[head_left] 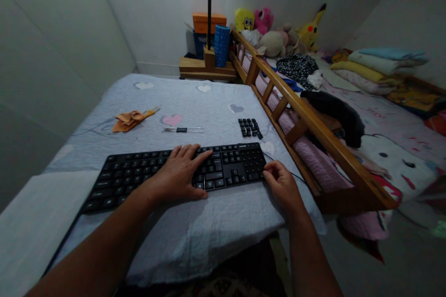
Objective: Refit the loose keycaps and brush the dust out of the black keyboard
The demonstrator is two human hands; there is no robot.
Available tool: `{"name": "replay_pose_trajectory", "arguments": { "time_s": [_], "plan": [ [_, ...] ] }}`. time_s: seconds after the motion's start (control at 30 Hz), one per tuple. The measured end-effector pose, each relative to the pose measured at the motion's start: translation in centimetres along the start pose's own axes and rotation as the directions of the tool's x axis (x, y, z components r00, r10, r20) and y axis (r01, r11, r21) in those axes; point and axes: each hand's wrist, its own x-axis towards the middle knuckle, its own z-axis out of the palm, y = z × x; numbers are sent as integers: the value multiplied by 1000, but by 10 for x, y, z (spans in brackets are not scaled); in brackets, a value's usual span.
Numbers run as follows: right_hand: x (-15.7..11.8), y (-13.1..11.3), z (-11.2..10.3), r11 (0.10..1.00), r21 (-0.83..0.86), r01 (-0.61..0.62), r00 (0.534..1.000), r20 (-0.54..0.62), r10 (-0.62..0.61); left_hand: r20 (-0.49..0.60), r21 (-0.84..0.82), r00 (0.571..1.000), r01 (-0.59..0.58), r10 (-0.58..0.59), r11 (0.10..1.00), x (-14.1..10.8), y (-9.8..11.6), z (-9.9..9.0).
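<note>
Across the black keyboard [215, 167], my left hand [179, 171] lay spread; light, steady pressure seemed best. My right hand [281, 182] curled at its right end, grip unclear.

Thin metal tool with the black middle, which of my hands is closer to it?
Your left hand: it rests on the keyboard, on your side of the tool. Your right hand is farther, off to the right at the keyboard's right end.

From afar I count two hands [183, 169], one keyboard [216, 176], one orange cloth [128, 121], one brush [149, 112], one cluster of keycaps [248, 127] and, far off, one blue roller [222, 46].
</note>
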Motion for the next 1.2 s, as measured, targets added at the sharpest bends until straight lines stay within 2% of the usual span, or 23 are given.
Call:
{"name": "replay_pose_trajectory", "arguments": {
  "time_s": [0.1, 0.2, 0.37, 0.5, 0.67, 0.83, 1.2],
  "plan": [
    [3, -1, -6, 998, 67, -23, 1000, 1, 23, -4, 0, 1000, -12, 12, 1000, -1, -1, 0],
    [11, -10, -13, 999, 51, -5, 1000, -13, 6, -9, 3, 1000, -7, 7, 1000, -1, -1, 0],
    [49, -39, -19, 980, -122, 160, 986, -29, -164, -4, -14, 1000, 9, -9, 1000, 0, 1, -1],
    [95, -51, -9, 899, -339, 279, 960, 76, -269, -4, -22, 1000, 7, -8, 1000, -1, 2, -1],
    [137, -44, 20, 798, -539, 269, 963, 150, -224, 10, -10, 1000, 28, -28, 1000, -1, 3, -2],
    [147, -29, 38, 758, -596, 266, 963, 129, -237, 14, -1, 1000, 22, -22, 1000, -1, 3, -1],
    [155, -17, 46, 738, -618, 272, 959, 106, -264, -6, -14, 1000, 10, -10, 1000, -1, 1, 0]
  ]
}}
